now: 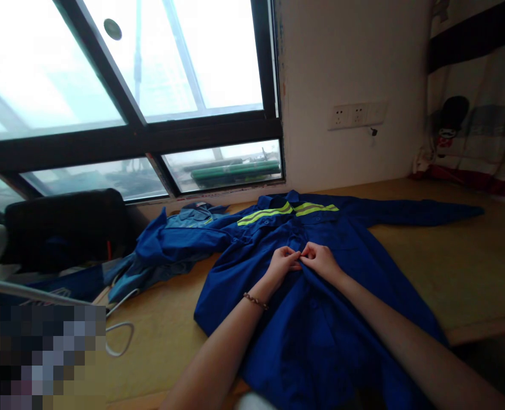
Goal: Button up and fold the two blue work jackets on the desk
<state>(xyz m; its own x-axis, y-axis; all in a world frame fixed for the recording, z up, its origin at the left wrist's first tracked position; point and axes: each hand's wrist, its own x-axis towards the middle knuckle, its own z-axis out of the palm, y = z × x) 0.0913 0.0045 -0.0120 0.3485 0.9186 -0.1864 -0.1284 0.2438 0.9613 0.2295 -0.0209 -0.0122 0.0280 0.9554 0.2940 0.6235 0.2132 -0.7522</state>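
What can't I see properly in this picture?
All in the head view:
Exactly what the left hand and right hand pinch on the shirt: they hide it.
The shirt's bottom end: cut off by the lower edge.
What the white patch is: blurry and cut off by the lower edge.
What lies at bottom left: coarse squares cover it.
Most of outside the window: washed out by brightness.

Shirt [307, 324] is showing deep blue, its chest bands [273, 214] displaying neon yellow split by a grey stripe. Tabletop [452, 279] is reading mustard; window frame [213, 127], near-black. Curtain [487, 94] is presenting beige with black and grey bands.
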